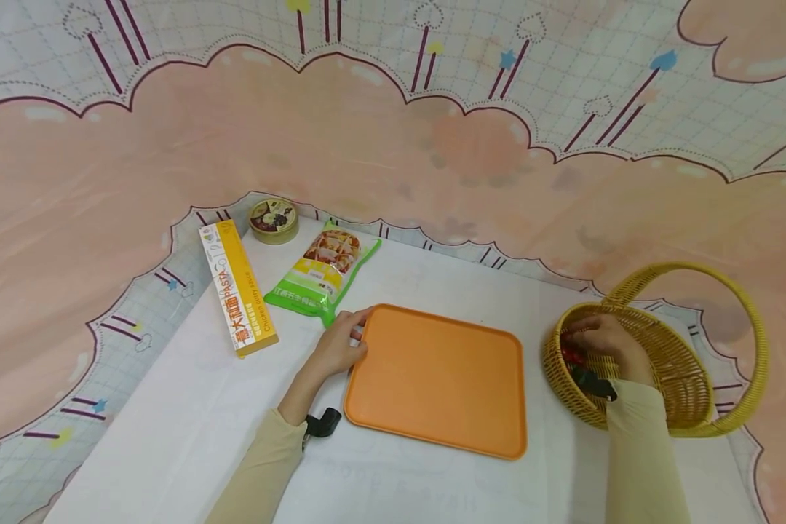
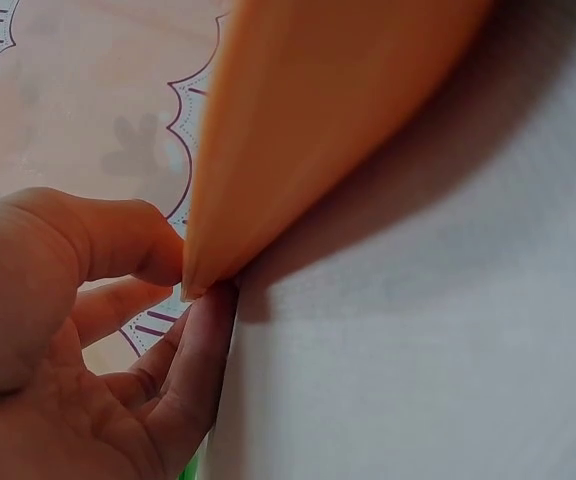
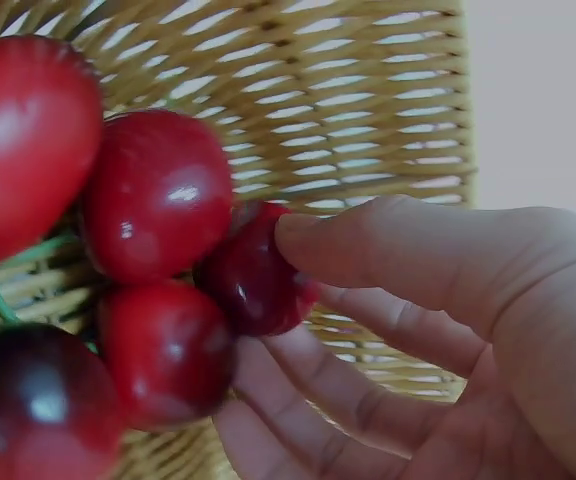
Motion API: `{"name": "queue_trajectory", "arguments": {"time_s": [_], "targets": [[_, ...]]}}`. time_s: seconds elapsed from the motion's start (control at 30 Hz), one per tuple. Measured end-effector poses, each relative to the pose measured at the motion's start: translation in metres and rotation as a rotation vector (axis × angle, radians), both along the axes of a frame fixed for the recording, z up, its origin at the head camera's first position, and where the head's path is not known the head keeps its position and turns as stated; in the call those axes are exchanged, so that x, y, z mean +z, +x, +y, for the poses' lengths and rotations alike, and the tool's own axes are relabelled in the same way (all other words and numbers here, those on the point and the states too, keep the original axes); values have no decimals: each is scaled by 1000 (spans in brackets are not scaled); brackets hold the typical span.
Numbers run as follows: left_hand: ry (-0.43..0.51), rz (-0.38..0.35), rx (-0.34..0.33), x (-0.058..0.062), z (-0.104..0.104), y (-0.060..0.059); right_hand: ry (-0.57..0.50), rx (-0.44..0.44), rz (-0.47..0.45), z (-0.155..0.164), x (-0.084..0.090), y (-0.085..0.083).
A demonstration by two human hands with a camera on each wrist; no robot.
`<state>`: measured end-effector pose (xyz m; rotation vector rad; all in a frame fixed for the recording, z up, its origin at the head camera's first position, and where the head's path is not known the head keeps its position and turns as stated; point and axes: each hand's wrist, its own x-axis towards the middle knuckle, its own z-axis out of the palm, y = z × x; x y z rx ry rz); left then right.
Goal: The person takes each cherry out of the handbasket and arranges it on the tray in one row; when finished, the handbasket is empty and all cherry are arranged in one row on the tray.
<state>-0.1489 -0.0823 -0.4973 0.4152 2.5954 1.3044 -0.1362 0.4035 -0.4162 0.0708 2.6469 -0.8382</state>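
The orange tray (image 1: pixel 435 378) lies on the white table, and my left hand (image 1: pixel 338 344) pinches its upper left edge. Seen from the left wrist, the thumb meets one side of the tray's rim (image 2: pixel 298 110) and the fingertips (image 2: pixel 211 310) the other. On the right, my right hand (image 1: pixel 612 342) reaches inside the yellow wicker basket (image 1: pixel 684 378). There the thumb and fingers hold a dark red cherry (image 3: pixel 253 275), part of a bunch with green stems. Other large glossy cherries (image 3: pixel 158 195) lie against it in the basket.
Left of the tray stand a yellow and white pasta box (image 1: pixel 239 291), a round tin (image 1: pixel 274 222) and a green and yellow food bag (image 1: pixel 327 269). The basket's tall handle (image 1: pixel 756 335) arches over its right side. A patterned cloth (image 1: pixel 367 138) hangs behind the table.
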Motion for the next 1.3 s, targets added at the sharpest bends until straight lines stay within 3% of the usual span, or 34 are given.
{"name": "queue_trajectory", "arguments": {"time_s": [0.1,0.23,0.47,0.63,0.87,1.17,1.3], "targets": [[3,3,0,-1,0,0,-17,-13,-5,3,6,4],[6,11,2,-1,1,0,-11,-95,-13,7,17,9],[-15,11,-1,-1,3,-2,-97,-407,3,4,37,26],[-12,5,-3,1,3,-2,-305,-584,72,-6,46,38],[-13,-13,-6,1,0,-3,-638,-584,112,-23,46,45],[-10,36,0,-2,0,-2,-784,-566,231,-51,33,44],[-11,39,8,-2,1,-2,-744,-553,273,-73,28,38]]}}
